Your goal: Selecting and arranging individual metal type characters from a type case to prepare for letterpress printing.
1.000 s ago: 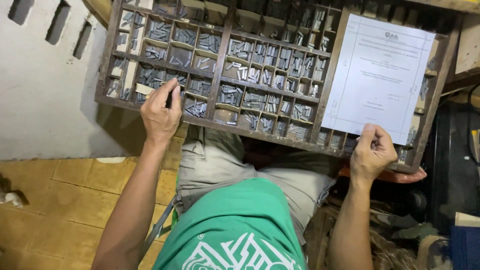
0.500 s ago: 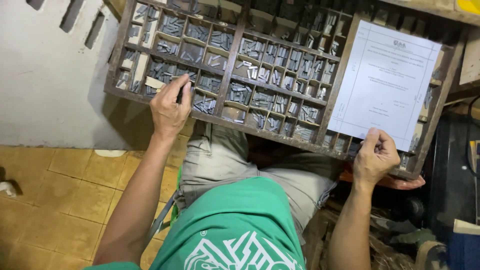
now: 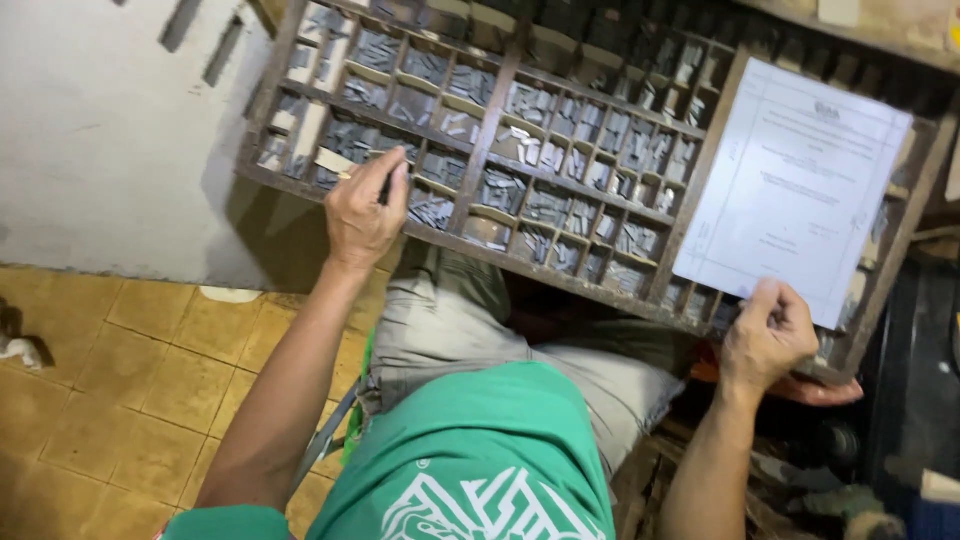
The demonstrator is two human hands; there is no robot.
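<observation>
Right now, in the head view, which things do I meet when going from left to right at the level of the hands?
Tiled floor → left hand → wooden compartment tray of metal pieces → right hand, beneath the white printed sheet.

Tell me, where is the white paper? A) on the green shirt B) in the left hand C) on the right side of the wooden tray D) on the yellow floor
C: the white paper lies over the right end of the wooden tray, with the right hand at its lower edge.
</observation>
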